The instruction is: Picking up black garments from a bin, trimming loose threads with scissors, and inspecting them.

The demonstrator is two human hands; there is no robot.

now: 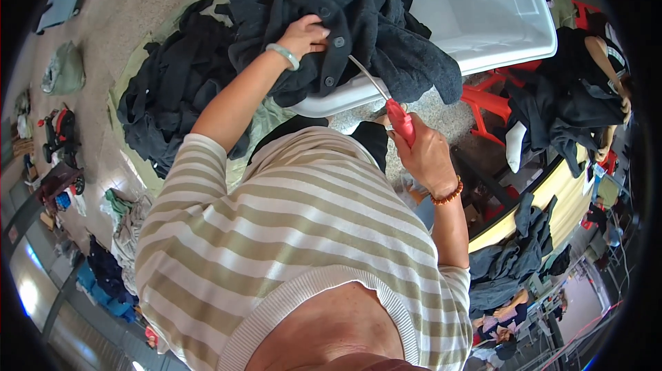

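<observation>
A dark charcoal buttoned garment point(372, 23) lies heaped over the near edge of a white plastic tub point(476, 5). My left hand point(303, 38) is closed on its cloth beside the row of buttons, fingers curled into a fold. In my right hand point(426, 154) I grip a red-handled tool point(400, 121) with a slim metal shaft. Its tip points up and left, close to the button edge of the garment. The exact kind of tool does not show. Whether the tip touches the cloth I cannot tell.
Left of the tub, a pile of dark clothes point(176, 81) lies on a pale green sheet point(114, 112). A red plastic stool point(483, 105) stands to the right. Beyond it another person point(600, 81) handles dark cloth. More garments point(510, 261) lie by a yellow-topped table point(507, 229).
</observation>
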